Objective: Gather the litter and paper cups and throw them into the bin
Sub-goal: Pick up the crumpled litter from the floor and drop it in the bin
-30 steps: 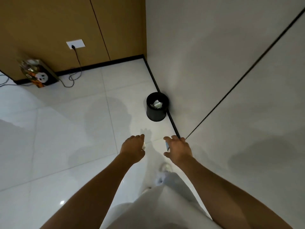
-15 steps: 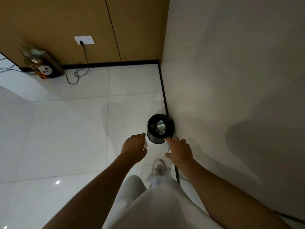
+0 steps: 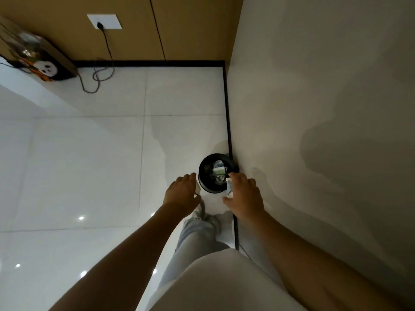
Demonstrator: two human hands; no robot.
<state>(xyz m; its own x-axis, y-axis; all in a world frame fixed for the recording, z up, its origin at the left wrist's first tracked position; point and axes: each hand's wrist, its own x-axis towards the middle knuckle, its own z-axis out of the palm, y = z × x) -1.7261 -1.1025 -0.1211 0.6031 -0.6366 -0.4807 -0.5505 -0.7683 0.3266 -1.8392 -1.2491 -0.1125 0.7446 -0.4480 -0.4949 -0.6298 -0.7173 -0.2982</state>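
Carrying litter in both hands, the person stands over the small round black bin (image 3: 203, 178), which sits on the floor against the wall just beyond the fingertips and already holds crumpled scraps (image 3: 219, 170) of white and green paper. The right hand (image 3: 243, 194) curls round a crushed pale paper cup (image 3: 229, 187), thumb below and fingers above, and overlaps the near rim of the bin. The left hand (image 3: 183, 191) curls too, with a thin white sliver of paper (image 3: 198, 189) showing at its inner edge; what else it grips is hidden. To finish the step well, each hand probably needs to come squarely over the dark opening before letting go, since the mouth is narrow and light paper drifts; releasing low, one hand after the other, should keep anything from bouncing off the rim onto the glossy white tiled floor (image 3: 89, 153). The bin looks rigid and smooth-walled, the paper soft and creased. Far ahead of the left hand, a black cable (image 3: 105, 46) runs from a white wall socket (image 3: 104, 21) past a printed box (image 3: 42, 68).
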